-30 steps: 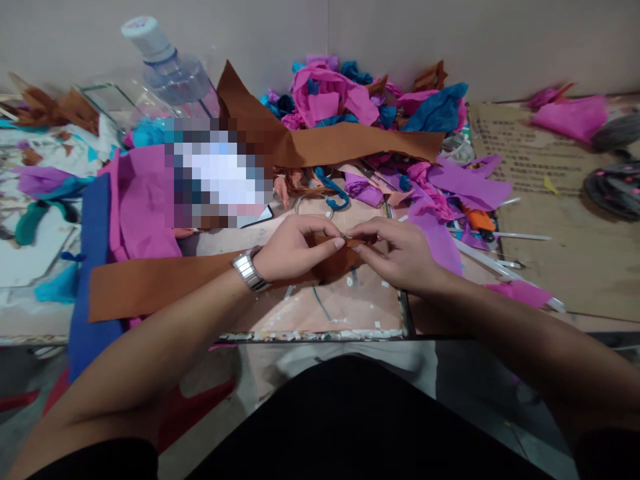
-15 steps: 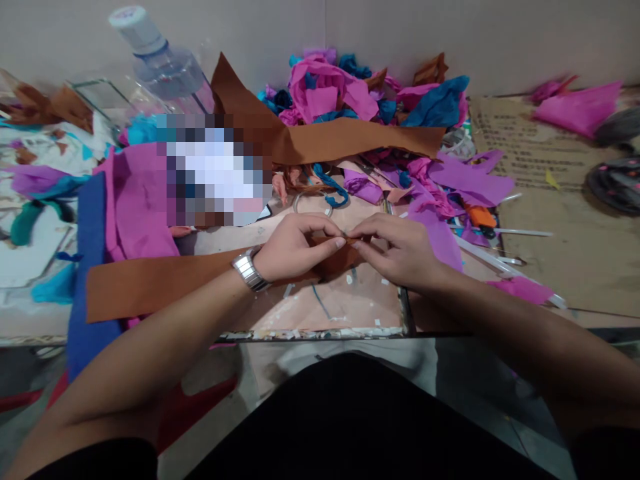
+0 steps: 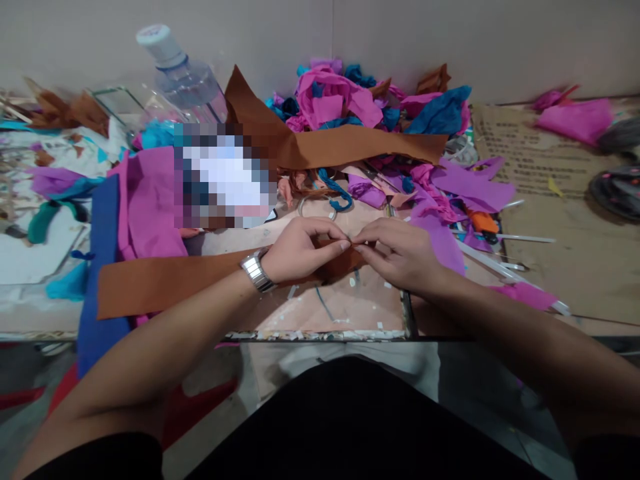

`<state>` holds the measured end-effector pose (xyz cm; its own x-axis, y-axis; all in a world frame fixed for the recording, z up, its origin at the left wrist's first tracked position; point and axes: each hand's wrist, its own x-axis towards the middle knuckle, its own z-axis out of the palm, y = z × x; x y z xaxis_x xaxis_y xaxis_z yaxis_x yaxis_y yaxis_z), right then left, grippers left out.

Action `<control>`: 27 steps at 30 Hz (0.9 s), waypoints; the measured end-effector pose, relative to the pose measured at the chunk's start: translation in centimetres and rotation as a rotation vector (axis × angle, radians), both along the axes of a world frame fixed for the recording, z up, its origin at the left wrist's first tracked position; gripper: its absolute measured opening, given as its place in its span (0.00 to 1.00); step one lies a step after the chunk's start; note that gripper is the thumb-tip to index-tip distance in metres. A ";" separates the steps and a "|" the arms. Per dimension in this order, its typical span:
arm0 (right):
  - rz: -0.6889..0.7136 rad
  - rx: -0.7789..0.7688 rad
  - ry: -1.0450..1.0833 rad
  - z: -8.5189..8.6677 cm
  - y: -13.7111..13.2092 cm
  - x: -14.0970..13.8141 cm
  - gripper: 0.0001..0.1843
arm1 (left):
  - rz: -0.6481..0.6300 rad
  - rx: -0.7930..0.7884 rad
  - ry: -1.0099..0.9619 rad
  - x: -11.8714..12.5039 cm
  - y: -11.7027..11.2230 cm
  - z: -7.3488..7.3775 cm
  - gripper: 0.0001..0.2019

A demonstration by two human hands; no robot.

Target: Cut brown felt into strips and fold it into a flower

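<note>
My left hand (image 3: pixel 307 250) and my right hand (image 3: pixel 400 250) meet fingertip to fingertip over the table. Both pinch the end of a long brown crepe paper strip (image 3: pixel 170 280). The strip runs left from the fingers, passes beneath my left wrist and lies flat across pink and blue sheets. A dark fold of it hangs below the fingertips, and the pinched edge is mostly hidden by the fingers. A silver watch (image 3: pixel 258 270) is on my left wrist.
Crumpled pink, purple and blue paper (image 3: pixel 340 100) heaps at the back, with another brown strip (image 3: pixel 360 143) across it. A water bottle (image 3: pixel 187 83) stands back left. Cardboard (image 3: pixel 545 267) lies right, near white sticks (image 3: pixel 510 273). The table's edge (image 3: pixel 320 337) runs close to my body.
The whole view has shifted slightly, so things appear a little further right and lower. My fingertips have made a small movement along the brown paper's edge, still pinching it.
</note>
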<state>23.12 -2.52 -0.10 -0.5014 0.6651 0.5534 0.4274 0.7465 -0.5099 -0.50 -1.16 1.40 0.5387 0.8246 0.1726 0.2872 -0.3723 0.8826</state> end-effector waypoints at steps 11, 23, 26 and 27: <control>0.016 0.033 0.004 0.4 0.0 -0.2 0.06 | 0.021 -0.028 0.011 0.0 0.0 0.1 0.11; -0.043 0.019 0.115 -0.4 0.5 -0.4 0.06 | 0.057 0.182 0.046 0.2 -0.3 -0.2 0.10; -0.063 -0.028 0.142 -0.4 0.5 -0.6 0.05 | 0.072 0.319 0.063 0.3 -0.4 -0.1 0.09; -0.066 -0.056 0.153 -0.3 0.4 -0.7 0.04 | 0.076 0.352 0.066 0.3 -0.4 -0.1 0.08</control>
<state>22.47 -2.07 -0.39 -0.3683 0.7260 0.5808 0.3889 0.6877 -0.6130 -0.18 -1.58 1.25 0.4978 0.7589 0.4199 0.3775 -0.6255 0.6828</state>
